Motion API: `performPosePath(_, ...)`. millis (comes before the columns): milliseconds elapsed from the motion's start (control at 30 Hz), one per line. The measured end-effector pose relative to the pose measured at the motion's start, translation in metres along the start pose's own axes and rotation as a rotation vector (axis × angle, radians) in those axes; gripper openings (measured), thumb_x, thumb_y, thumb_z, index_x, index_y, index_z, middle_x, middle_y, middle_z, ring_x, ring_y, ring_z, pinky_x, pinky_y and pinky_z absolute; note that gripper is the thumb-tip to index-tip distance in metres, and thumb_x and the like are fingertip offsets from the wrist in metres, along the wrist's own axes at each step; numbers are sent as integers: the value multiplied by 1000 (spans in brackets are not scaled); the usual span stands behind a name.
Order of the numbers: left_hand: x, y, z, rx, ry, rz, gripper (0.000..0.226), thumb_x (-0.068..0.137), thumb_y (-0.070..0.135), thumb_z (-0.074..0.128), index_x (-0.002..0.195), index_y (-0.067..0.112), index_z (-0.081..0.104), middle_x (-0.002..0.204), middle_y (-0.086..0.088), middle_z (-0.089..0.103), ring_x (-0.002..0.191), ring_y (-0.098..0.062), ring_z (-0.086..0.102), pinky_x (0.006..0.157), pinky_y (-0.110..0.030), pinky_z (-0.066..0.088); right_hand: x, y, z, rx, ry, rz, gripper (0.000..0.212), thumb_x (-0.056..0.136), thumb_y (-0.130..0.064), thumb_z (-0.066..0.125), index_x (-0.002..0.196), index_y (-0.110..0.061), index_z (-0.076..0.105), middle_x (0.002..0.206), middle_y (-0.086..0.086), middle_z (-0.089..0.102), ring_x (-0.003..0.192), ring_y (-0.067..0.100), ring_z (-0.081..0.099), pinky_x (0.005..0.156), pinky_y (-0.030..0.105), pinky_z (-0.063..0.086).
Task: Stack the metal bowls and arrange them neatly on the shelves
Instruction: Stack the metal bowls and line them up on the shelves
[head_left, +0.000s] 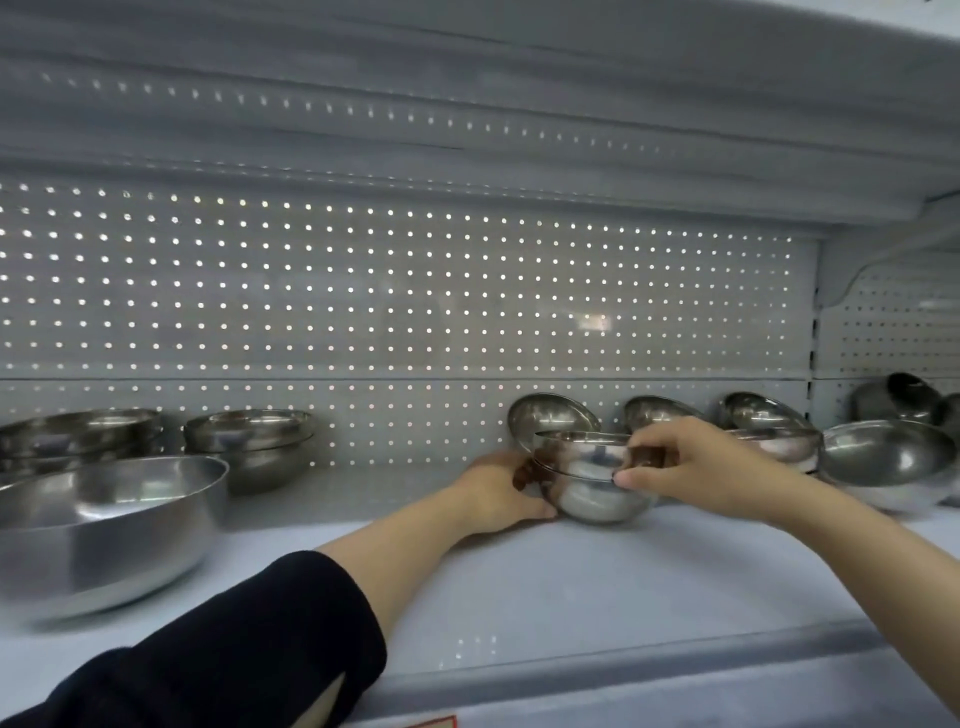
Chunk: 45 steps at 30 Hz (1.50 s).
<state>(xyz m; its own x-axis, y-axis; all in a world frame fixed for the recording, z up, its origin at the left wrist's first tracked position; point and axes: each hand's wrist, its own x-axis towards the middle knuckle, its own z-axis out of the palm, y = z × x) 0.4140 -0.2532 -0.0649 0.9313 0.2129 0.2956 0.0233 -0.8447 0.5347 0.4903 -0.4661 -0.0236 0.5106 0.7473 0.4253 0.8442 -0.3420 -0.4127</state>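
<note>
A small stack of two nested metal bowls (589, 475) stands on the white shelf (571, 587), right of centre. My left hand (501, 491) holds its left side, fingers hidden behind the bowls. My right hand (696, 467) pinches the upper bowl's right rim between thumb and fingers. Behind the stack a single bowl (550, 413) leans tilted against the pegboard back.
Two more tilted bowls (657, 410) (756, 410) lean at the back. A larger bowl (888, 462) sits at the right, others beyond it. At the left stand a big bowl (104, 530) and two bowl stacks (249, 441) (78, 436). An upper shelf hangs overhead.
</note>
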Motion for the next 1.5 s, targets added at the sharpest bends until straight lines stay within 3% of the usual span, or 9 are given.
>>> performPosePath(267,-1,0,0,-40,7,32,39,76,28,72,112,23,57,98,8,56,93,-10,54,80,-16,39,-1,1,-1,-197,-61,-13,24,85,-42,63,69,-27,53,65,-10,58,52,-3,45,51,13,35)
performPosePath(500,-2,0,1,-61,3,28,38,76,28,71,111,22,58,100,5,58,100,-15,58,86,-21,44,-1,2,-4,-321,-141,-22,21,87,-46,58,75,-31,50,77,-13,60,66,1,54,58,19,41)
performPosePath(633,-3,1,0,-79,-4,9,37,76,29,72,110,22,59,101,5,60,102,-16,59,90,-24,45,-1,2,-7,-404,-172,-6,29,78,-48,68,74,-32,44,66,-17,49,57,-8,47,49,17,31)
performPosePath(733,-3,2,0,-116,-13,-20,40,72,27,76,109,22,60,99,5,60,101,-16,59,92,-25,46,1,5,-4,-432,-119,-4,31,77,-46,70,77,-25,47,68,-12,52,55,0,45,50,17,33)
performPosePath(900,-3,4,-4,-251,26,-105,34,67,10,79,99,9,67,91,-3,65,83,-16,59,91,-34,50,4,4,-1,-338,-78,-15,35,76,-45,72,71,-23,46,64,-10,50,51,-1,43,51,14,35)
performPosePath(1067,-1,2,-26,-284,132,-135,22,71,-2,70,78,15,60,75,-1,57,69,-13,50,68,-17,46,31,-14,3,-328,-48,-64,30,74,-47,72,79,-32,46,76,-13,56,65,3,50,58,21,40)
performPosePath(1233,0,-26,-54,-170,406,-243,23,75,7,66,90,22,56,89,-3,60,83,-18,56,77,-25,45,85,-46,26,-278,-60,-143,30,77,-43,72,71,-32,45,76,-13,54,68,9,53,58,26,40)
performPosePath(1333,-2,-43,-66,-171,570,-370,17,80,9,55,94,8,65,101,-14,67,101,-29,61,82,-31,47,116,-63,51,-249,-78,-169,29,81,-39,69,71,-31,43,80,-14,53,70,6,51,58,27,37)
performPosePath(1500,-6,-69,-77,-230,606,-575,31,84,2,55,115,-1,57,119,-19,60,113,-32,56,93,-34,46,148,-81,90,-183,-138,-226,22,82,-31,68,81,-20,49,80,-10,52,73,15,50,65,30,42)
